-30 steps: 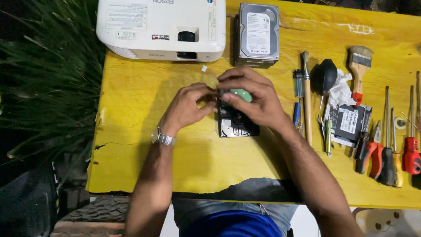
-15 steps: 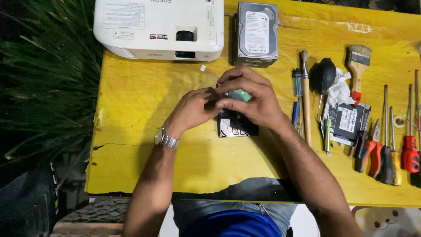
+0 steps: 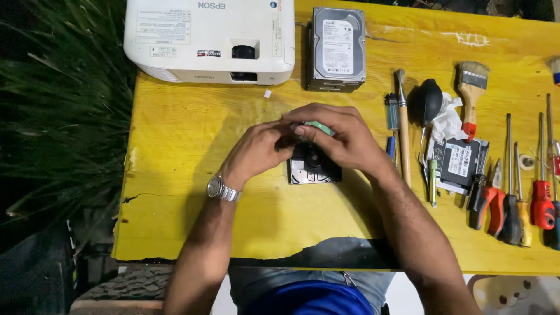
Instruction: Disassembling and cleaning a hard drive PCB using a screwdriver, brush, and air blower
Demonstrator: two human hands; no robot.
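Head view | left hand (image 3: 256,153) and right hand (image 3: 344,140) together, clamped on green-handled tool (image 3: 318,127) over hard drive (image 3: 314,170) | bare yellow table (image 3: 175,151) leftward

The right hand (image 3: 344,140) and left hand (image 3: 259,151) are covering most of the small dark drive (image 3: 314,169) on the yellow table (image 3: 175,175), so only its lower part is showing. A green piece (image 3: 318,126) is peeking out between the fingers, its shape staying unclear. The white projector (image 3: 210,38) is being cut off by the top edge, and the red-handled screwdrivers (image 3: 542,201) are running close to the right edge
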